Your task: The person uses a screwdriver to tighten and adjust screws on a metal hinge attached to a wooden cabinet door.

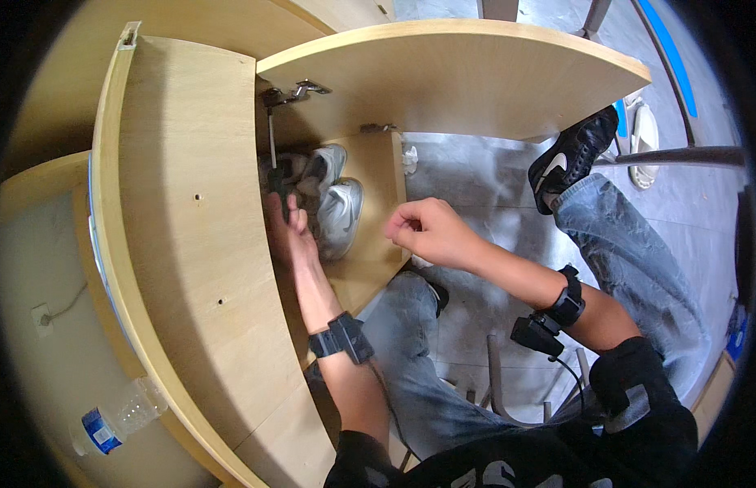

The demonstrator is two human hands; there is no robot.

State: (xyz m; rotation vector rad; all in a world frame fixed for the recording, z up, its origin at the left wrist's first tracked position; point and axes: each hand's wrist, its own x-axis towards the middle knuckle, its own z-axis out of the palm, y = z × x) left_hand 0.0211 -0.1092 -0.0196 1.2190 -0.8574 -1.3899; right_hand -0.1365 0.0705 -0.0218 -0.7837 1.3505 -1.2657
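My left hand (294, 232) reaches into the wooden cabinet (394, 175), its fingers closed round the dark handle of a screwdriver (272, 150). The screwdriver's thin shaft points up to a metal hinge (290, 94) that sits between the side panel (195, 163) and the open cabinet door (451, 73). Outside the cabinet, my right hand (431, 232) hangs with its fingertips pinched together; whatever they hold, if anything, is hidden. A second hinge (376, 128) shows farther along at the door's lower edge.
Grey-white sneakers (340, 215) lie inside the cabinet beside my left hand. A plastic bottle (118, 419) is at the lower left. Metal chair legs (496, 374) stand under me. A white shoe (643, 146) lies on the grey floor beyond my black shoe (575, 154).
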